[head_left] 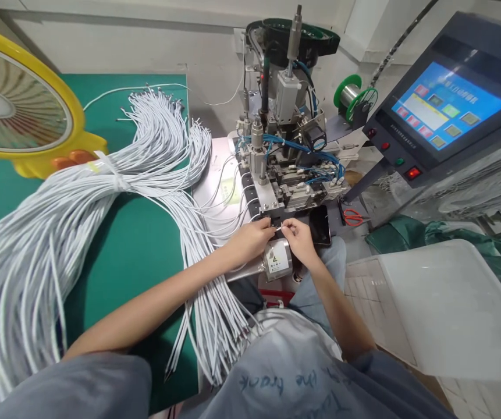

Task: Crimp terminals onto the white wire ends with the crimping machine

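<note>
My left hand (253, 240) is closed in a pinch on a white cable (279, 227) at the front of a metal machine (272, 169). Facing it, my right hand (299, 237) pinches the tip of the same cable, and a short stretch shows between the fingers. What the tip looks like is too small to tell. Several white cables run from the machine's left side toward a big tied bundle of white cables (114, 174). Just below my hands sits a metal cylinder with a white label (277, 260).
A yellow fan (75, 142) stands on the green table mat (137, 244) at left. To the right are a touchscreen panel (451, 105), red-handled scissors (352, 217) and a white plastic surface (451, 302). A phone-like dark slab (320, 226) lies beside my right hand. A green wire spool (350, 93) is behind.
</note>
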### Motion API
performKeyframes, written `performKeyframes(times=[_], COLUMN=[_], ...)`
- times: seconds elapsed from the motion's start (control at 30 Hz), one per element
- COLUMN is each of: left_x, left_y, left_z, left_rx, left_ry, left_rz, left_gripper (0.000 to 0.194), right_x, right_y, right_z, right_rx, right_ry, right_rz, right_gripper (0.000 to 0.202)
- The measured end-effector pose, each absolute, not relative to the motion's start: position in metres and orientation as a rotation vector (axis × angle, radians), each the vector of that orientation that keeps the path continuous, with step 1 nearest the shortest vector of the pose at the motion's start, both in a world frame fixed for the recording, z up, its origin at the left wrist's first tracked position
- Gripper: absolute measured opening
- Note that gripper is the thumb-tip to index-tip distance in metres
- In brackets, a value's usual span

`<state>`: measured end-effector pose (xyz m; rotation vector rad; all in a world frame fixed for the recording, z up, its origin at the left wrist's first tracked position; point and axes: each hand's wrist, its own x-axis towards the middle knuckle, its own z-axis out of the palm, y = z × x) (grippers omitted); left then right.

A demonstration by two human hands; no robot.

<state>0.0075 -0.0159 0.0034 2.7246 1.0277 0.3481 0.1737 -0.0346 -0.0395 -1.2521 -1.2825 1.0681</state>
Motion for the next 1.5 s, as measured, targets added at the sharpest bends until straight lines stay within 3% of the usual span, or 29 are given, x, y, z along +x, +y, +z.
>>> performKeyframes(times=[0.2, 0.47, 1.1, 1.5], left_x=[0.012, 0.007, 0.003, 0.002], left_y=[-0.013, -0.009, -0.008, -0.009], left_z=[-0.002, -0.007, -0.002, -0.005], left_rx=[2.767, 2.611, 2.771, 2.766], left_ry=[1.163, 1.108, 1.054, 1.073], left_rz=[0.094, 0.243, 0.054, 0.076], left_gripper=[0.023, 0.028, 0.032, 0.034], right_x=[0.17, 0.169, 0.178, 0.174], right_y=[-0.021, -0.024, -0.011, -0.026], right_z=[-0.062, -0.064, -0.053, -0.061], right_rx=[-1.29, -1.338, -1.403, -1.327], right_ry=[-1.195, -1.153, -1.067, -1.303], right_rz=[1.158, 1.171, 1.493, 1.006], right_gripper=[0.015, 0.015, 0.016, 0.019])
